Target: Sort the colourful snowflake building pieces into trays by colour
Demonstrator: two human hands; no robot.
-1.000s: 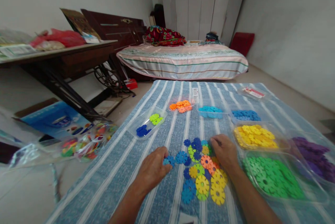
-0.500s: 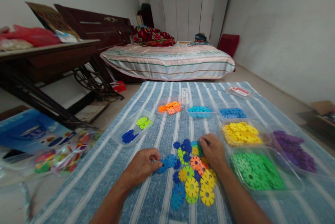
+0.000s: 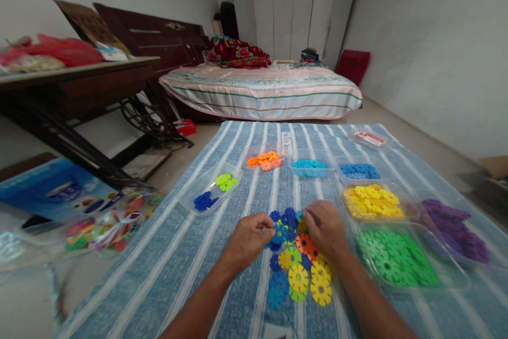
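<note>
My left hand (image 3: 249, 239) pinches joined blue snowflake discs (image 3: 281, 233) between thumb and fingers, over the upper left of a group of notched plastic discs. My right hand (image 3: 327, 230) is closed at the group's upper right edge, its fingertips against a light blue disc (image 3: 299, 214). Below the hands lie several yellow discs (image 3: 298, 277), orange discs (image 3: 305, 244), lime discs (image 3: 295, 255) and blue discs (image 3: 277, 291), overlapping. The right fingers partly cover the discs there, so how many they grip is hidden.
Clear tubs surround the work: yellow discs (image 3: 373, 201), green discs (image 3: 397, 257), purple discs (image 3: 454, 230), blue discs (image 3: 359, 171), light blue discs (image 3: 308, 167), orange discs (image 3: 265, 160). A left tub (image 3: 210, 189) holds lime and dark blue ones. The striped cloth (image 3: 166, 265) covers the table.
My left hand has moved right and slightly up, bringing the blue discs over the group's upper left. My right hand stays at the upper right edge. The view has shifted slightly.
</note>
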